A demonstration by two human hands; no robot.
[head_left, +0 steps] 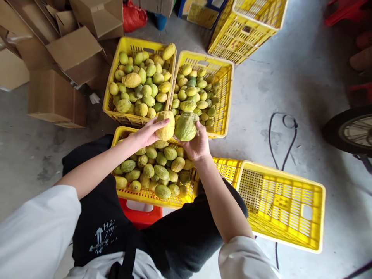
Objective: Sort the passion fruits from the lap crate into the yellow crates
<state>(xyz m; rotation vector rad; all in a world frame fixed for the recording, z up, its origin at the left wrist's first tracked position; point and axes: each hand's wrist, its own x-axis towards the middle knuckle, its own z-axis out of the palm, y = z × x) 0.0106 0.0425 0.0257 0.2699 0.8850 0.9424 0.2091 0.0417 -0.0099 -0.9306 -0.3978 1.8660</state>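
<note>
My left hand (151,133) is closed around a yellow, bumpy citron (165,126). In my right hand (199,143) is a greener, wrinkled citron (186,126), gripped from its right side and below. The two fruits are side by side, held above the crates. Under my hands, a yellow crate (154,198) at my knees holds many yellow-green citrons (162,172). Beyond it stand two more fruit-filled crates, a left one (112,95) with larger fruit and a right one (228,97) with smaller fruit.
Yellow crates (286,201) lie to my right. Another yellow crate (244,37) stands at the back. Cardboard boxes (75,54) are piled at the left. A black cable (283,159) runs along the floor near a wheel (353,130). Part of a red stool (141,217) shows between my legs.
</note>
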